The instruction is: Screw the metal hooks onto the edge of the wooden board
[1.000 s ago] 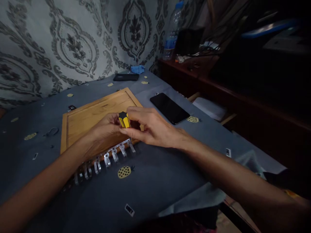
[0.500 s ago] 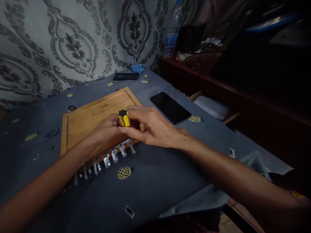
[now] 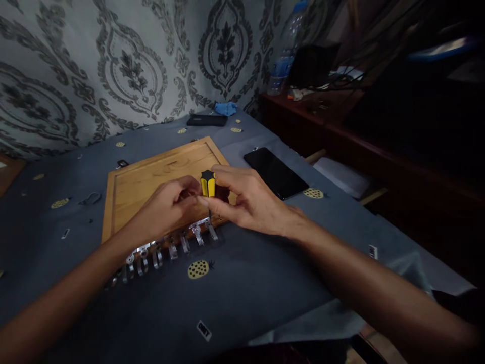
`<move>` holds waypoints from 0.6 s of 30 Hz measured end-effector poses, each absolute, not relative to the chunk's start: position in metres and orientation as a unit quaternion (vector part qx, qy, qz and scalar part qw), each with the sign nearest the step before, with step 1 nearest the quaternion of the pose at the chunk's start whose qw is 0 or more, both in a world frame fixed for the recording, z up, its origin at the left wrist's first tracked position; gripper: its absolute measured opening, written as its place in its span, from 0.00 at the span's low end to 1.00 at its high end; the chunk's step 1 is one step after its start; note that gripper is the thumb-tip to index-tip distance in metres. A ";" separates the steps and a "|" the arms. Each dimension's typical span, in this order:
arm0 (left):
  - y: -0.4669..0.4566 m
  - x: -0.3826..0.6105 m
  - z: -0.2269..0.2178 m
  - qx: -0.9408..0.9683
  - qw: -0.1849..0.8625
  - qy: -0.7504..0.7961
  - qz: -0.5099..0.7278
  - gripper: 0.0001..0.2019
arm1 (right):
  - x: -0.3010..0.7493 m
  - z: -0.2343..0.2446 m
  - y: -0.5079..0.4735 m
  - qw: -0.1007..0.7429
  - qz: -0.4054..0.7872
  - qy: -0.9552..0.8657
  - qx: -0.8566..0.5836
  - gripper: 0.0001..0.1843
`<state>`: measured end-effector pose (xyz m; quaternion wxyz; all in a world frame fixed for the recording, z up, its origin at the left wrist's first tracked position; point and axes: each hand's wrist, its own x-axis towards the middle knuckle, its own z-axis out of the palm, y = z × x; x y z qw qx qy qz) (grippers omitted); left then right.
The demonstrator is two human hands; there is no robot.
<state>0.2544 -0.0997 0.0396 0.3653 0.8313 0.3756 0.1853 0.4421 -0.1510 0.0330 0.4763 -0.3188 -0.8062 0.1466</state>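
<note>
My right hand (image 3: 248,202) grips a small screwdriver with a yellow and black handle (image 3: 207,184), held upright over the near edge of a wooden board (image 3: 151,182). Its thin shaft points down at a metal hook rail (image 3: 170,247) that runs along the board's front edge. My left hand (image 3: 168,207) rests on the board right beside the screwdriver, fingers curled near the shaft; whether it pinches something small is hidden.
A black phone (image 3: 276,173) lies to the right of the board on the blue-grey cloth (image 3: 235,288). A second dark device (image 3: 206,120) and a blue rag (image 3: 225,108) lie by the patterned wall. A water bottle (image 3: 285,55) stands on the dark wooden shelf at right.
The head camera has shifted so the scene sits slightly to the right. Both hands stay at the board's front edge with the screwdriver upright.
</note>
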 end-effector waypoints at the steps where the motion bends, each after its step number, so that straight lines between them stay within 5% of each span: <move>1: -0.108 0.249 0.042 0.832 0.361 0.380 0.180 0.08 | 0.442 0.033 -0.151 0.478 0.146 -0.806 -0.318 0.14; 9: -0.167 0.242 0.027 0.872 0.165 0.446 0.119 0.25 | 0.443 0.032 -0.151 0.456 0.164 -0.806 -0.340 0.10; 18: -0.166 0.255 0.016 0.880 0.104 0.446 0.127 0.25 | 0.444 0.031 -0.151 0.458 0.159 -0.806 -0.339 0.12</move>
